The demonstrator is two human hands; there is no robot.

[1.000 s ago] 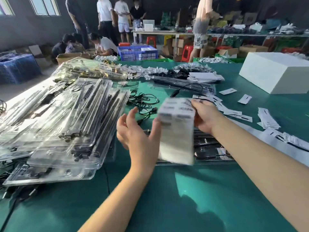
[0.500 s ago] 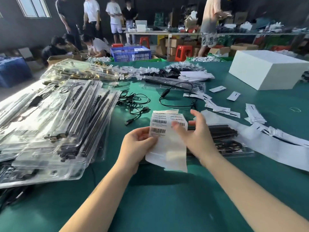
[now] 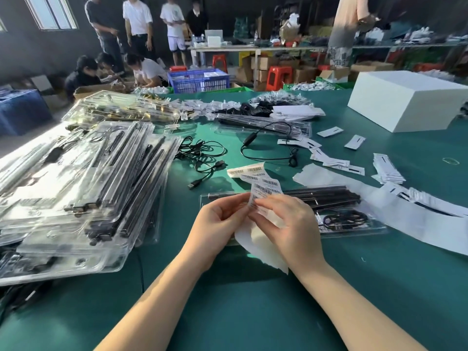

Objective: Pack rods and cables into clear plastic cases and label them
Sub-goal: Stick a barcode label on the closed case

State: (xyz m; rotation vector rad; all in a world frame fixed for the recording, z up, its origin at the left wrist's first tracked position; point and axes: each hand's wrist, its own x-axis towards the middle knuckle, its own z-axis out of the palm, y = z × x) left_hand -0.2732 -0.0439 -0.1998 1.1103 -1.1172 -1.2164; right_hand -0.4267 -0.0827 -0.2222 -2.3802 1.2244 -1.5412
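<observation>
Both hands meet over the green table, pinching a strip of barcode labels between them. The left hand curls closed on the strip's lower edge; the right hand grips it with thumb and fingertips, backing paper trailing below. Just beyond the hands lies a clear plastic case holding black rods and a coiled cable. A heap of packed cases sits to the left, loose cables farther off.

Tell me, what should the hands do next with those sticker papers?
Probably peel one barcode label off the label strip. Both the left hand and right hand pinch it above the filled clear case, which shows no label yet.
</observation>
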